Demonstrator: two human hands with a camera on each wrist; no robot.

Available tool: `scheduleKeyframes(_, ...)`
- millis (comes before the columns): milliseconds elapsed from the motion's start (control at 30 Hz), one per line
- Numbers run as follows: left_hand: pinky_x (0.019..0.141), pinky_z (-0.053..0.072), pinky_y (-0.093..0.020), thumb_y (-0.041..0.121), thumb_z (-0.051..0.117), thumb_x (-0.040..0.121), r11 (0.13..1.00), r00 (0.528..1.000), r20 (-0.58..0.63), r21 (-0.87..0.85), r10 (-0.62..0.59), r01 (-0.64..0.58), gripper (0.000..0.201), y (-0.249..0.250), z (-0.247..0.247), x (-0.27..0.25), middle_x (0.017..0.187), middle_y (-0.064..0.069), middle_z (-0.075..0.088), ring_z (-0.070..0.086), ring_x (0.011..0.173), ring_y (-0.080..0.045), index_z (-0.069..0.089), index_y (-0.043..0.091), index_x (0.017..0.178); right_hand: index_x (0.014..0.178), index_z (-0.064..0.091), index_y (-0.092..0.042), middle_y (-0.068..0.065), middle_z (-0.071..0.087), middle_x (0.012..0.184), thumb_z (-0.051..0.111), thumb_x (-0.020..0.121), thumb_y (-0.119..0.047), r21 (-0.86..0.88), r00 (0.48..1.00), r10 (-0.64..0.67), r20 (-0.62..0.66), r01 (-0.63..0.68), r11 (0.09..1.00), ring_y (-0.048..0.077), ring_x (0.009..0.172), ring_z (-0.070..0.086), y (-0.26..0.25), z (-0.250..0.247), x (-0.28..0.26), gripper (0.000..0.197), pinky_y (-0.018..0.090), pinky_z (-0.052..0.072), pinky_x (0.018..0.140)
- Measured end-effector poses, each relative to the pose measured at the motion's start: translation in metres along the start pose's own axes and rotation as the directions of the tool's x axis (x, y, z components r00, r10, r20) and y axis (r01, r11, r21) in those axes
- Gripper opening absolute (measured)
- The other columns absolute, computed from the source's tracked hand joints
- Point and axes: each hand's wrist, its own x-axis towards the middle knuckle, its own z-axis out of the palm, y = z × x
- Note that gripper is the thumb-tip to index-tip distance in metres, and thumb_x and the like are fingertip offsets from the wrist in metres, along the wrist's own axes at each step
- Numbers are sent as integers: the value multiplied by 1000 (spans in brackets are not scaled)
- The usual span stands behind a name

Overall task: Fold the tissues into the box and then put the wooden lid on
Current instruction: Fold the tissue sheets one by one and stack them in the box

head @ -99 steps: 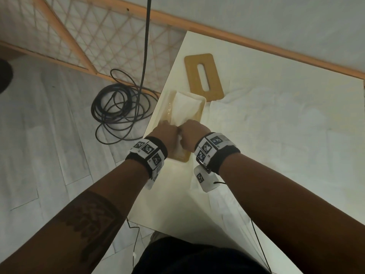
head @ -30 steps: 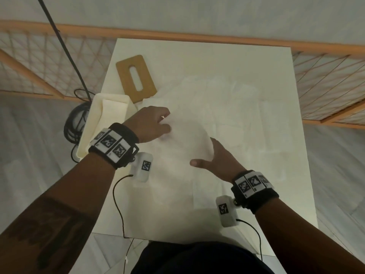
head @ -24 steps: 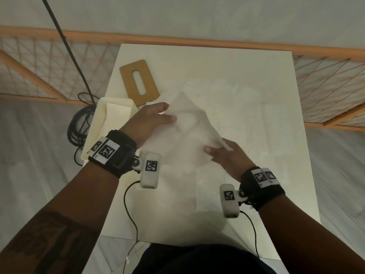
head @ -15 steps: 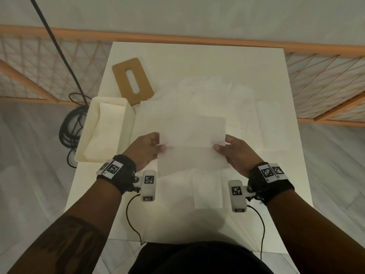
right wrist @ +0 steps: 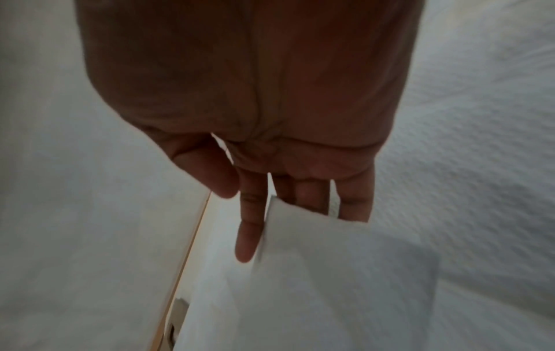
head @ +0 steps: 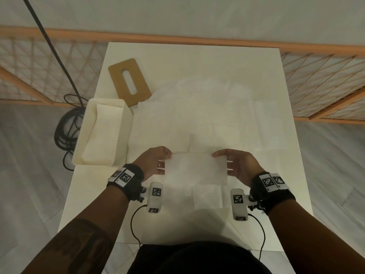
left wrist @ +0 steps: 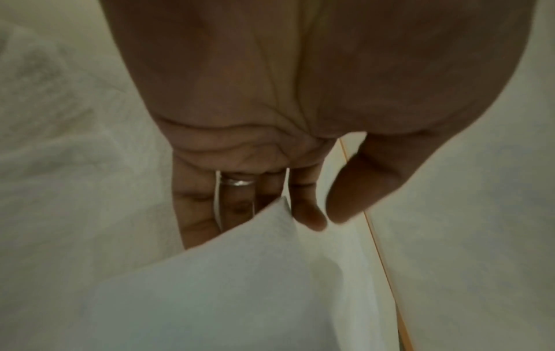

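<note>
Tissue [head: 195,168], folded to a rectangle, hangs stretched between both hands just above the counter [head: 217,62]; the left hand [head: 153,163] pinches its left edge with thumb over fingers, while the right hand [head: 238,165] holds the right edge on near-straight fingers, thumb resting on top. That lighter right hold could let the thin sheet slip or unfold. More loose tissues [head: 197,115] lie beneath, and the open box [head: 126,119] sits left, the wooden lid [head: 129,84] beyond it, so a careless carry might drag them.

L hand [left wrist: 240,118] pinches tissue [left wrist: 240,285] corner — ring [left wrist: 238,181] on finger.
</note>
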Motion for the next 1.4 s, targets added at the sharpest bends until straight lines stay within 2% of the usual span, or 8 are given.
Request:
scheduleKeyframes(100, 74, 61, -45, 3, 73, 86, 862, 986, -53, 495, 156, -110, 23, -2, 10, 11, 88, -4, 60, 62, 78, -26, 55, 18, 86, 102, 78, -21, 4, 74, 106, 72, 89, -28, -328, 989, -88, -119, 45, 944, 30, 92, 68, 5, -5, 7, 16, 38, 52, 83)
scheduleKeyframes(267, 57, 38, -21, 3, 64, 82, 567, 960, -39, 813, 279, -131, 27, 2, 26, 13, 91, 4, 58, 51, 71, -12, 49, 24, 89, 101, 65, -33, -10, 68, 100, 64, 94, -22, -863, 888, -429, -165, 80, 499, 14, 88, 65, 2, -5, 16, 13, 30, 54, 77)
scheduleKeyframes(433, 55, 37, -18, 3, 62, 83, 565, 969, -34, 817, 246, -114, 28, -4, 28, 12, 94, 5, 57, 53, 71, -10, 51, 23, 101, 139, 52, -29, -9, 57, 129, 71, 92, -26, -966, 896, -421, 142, 218, 139, 16, 123, 48, -14, 13, 33, 51, 38, 46, 101)
scheduleKeyframes(600, 54, 38, -14, 2, 63, 83, 626, 960, -91, 773, 263, -98, 28, -11, 30, 12, 98, 1, 61, 57, 73, -10, 55, 22, 101, 115, 65, -30, -9, 61, 106, 67, 95, -30, -983, 931, -316, 184, 182, -35, 16, 114, 51, -28, 8, 43, 20, 33, 42, 96)
scheduleKeyframes(767, 56, 38, -14, 3, 63, 83, 686, 951, -154, 724, 268, -76, 28, -16, 30, 12, 94, 6, 62, 58, 77, -9, 56, 25, 97, 102, 66, -24, -4, 63, 112, 69, 90, -28, -952, 842, -513, 167, 274, 139, 21, 107, 59, -52, -12, 25, 13, 43, 47, 96)
scheduleKeyframes(933, 60, 41, -17, 6, 62, 84, 709, 939, -229, 704, 256, -22, 27, -21, 34, 14, 104, -1, 65, 60, 83, -14, 56, 24, 102, 96, 58, -14, 2, 68, 80, 60, 91, -19, -841, 799, -581, -154, 203, 501, 18, 71, 59, -88, -27, 3, 7, 13, 38, 57)
scheduleKeyframes(1200, 103, 38, -40, 26, 61, 89, 382, 859, -204, 924, 470, 10, 45, 10, 71, 7, 135, -3, 41, 44, 123, -28, 46, 21, 131, 114, 60, -20, -6, 73, 88, 56, 99, -24, -646, 730, -556, -398, 207, 735, 5, 76, 65, -98, -46, -9, 15, 19, 44, 61)
scheduleKeyframes(1400, 111, 40, -41, 77, 43, 88, 813, 949, -44, 530, 312, -243, 74, 41, 108, 15, 128, -1, 65, 57, 124, -20, 65, 16, 123, 110, 70, -14, 4, 74, 92, 57, 99, -17, -409, 727, -537, -427, 374, 833, 13, 74, 66, -111, -42, -19, 17, 27, 54, 72)
